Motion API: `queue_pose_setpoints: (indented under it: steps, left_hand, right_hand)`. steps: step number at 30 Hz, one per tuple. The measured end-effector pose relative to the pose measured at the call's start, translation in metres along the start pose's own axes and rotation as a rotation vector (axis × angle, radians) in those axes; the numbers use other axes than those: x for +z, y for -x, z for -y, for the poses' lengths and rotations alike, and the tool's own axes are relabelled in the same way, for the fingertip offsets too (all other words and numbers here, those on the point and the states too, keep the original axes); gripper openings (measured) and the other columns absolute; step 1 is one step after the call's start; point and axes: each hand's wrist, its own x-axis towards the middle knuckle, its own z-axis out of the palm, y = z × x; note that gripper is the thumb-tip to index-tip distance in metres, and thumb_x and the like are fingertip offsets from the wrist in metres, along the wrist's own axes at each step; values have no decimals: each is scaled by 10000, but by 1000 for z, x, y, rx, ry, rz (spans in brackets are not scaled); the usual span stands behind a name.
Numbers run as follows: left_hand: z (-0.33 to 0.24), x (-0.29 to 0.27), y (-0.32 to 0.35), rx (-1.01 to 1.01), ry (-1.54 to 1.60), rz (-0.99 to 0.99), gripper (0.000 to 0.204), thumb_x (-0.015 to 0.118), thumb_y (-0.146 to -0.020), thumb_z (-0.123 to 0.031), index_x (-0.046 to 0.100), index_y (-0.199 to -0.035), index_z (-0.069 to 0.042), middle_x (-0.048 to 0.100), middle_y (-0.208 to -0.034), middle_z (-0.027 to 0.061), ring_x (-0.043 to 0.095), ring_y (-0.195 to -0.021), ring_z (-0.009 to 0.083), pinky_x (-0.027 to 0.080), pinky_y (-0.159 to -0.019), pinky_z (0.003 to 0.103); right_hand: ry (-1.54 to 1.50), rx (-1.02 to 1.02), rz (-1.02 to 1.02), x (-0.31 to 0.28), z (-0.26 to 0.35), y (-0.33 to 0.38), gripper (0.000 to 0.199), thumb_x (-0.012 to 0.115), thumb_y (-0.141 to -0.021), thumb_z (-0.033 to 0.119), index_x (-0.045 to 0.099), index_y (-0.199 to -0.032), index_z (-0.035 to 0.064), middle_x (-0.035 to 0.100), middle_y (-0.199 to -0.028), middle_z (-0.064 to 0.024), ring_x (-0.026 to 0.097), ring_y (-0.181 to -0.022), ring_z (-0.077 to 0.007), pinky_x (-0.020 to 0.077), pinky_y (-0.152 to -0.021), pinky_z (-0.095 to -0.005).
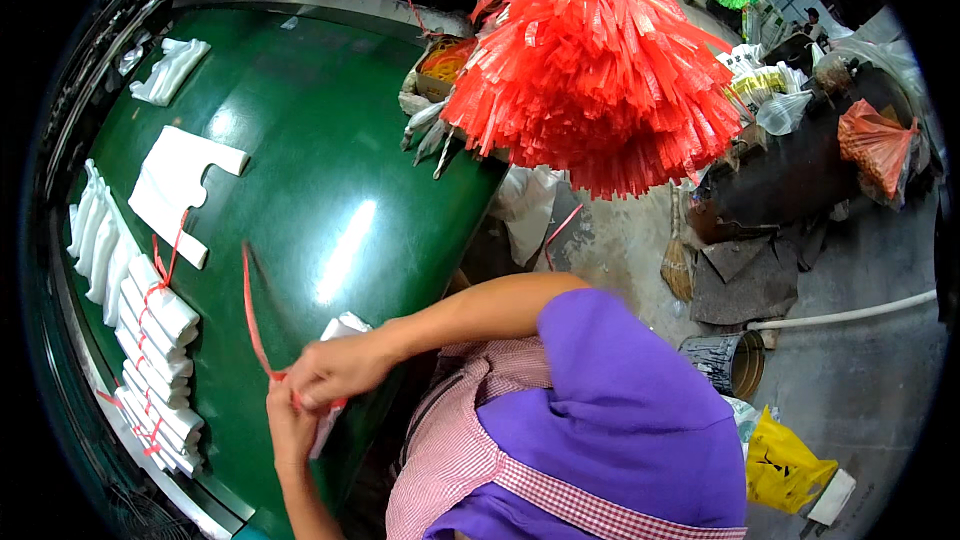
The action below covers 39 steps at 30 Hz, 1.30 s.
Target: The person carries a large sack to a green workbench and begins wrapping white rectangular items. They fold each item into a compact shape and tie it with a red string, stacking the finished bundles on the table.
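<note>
My right hand point(345, 370) and my left hand point(291, 420) meet at the near edge of the green table point(290, 170). Both have fingers closed around a red plastic strip point(253, 315), whose loose end sticks up to the far left. Under the hands lies a folded bundle of white plastic bags point(346, 325), partly covered by my right hand and wrist. The strip goes round the bundle at the fingers; its exact path there is hidden.
Several white rolls point(150, 350) tied with red strips line the table's left side. A flat white bag point(175, 185) and a folded one point(172, 70) lie beyond. A big bunch of red strips point(600, 70) hangs ahead right, near a box point(437, 70).
</note>
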Motion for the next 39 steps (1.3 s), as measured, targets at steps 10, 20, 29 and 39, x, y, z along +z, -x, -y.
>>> queue_pose_setpoints:
  steps: [10, 20, 29, 39]
  left_hand:
    - [27, 26, 12, -164, 608, -466, 125, 622, -876, -30, 660, -968, 46, 592, -753, 19, 511, -632, 70, 405, -577, 197]
    - [42, 33, 19, 18, 508, -431, 79, 623, -868, -41, 577, -840, 18, 581, -771, 31, 534, -668, 110, 433, -615, 226]
    - [-18, 30, 20, 632, -283, -278, 74, 612, -830, -28, 539, -838, -16, 551, -862, 93, 533, -731, 227, 447, -686, 350]
    - [46, -37, -2, -46, -147, -455, 170, 630, -821, -103, 537, -735, 11, 498, -735, 110, 504, -639, 235, 398, -577, 326]
  right_hand:
    - [947, -53, -131, 4, 3, 9, 154, 608, -749, 125, 647, -793, -17, 587, -882, -151, 602, -842, -283, 512, -590, -361]
    - [478, 25, -162, 17, 1, -2, 117, 598, -717, 109, 629, -715, -3, 607, -787, -118, 598, -710, -236, 471, -508, -326]
    - [269, 79, -121, -3, -36, -12, 216, 555, -755, 102, 676, -895, -8, 664, -769, -179, 633, -646, -294, 481, -560, -384]
    - [802, -162, -18, 28, 1, 10, 183, 638, -716, 175, 575, -841, 57, 536, -820, -139, 564, -732, -309, 475, -669, -412]
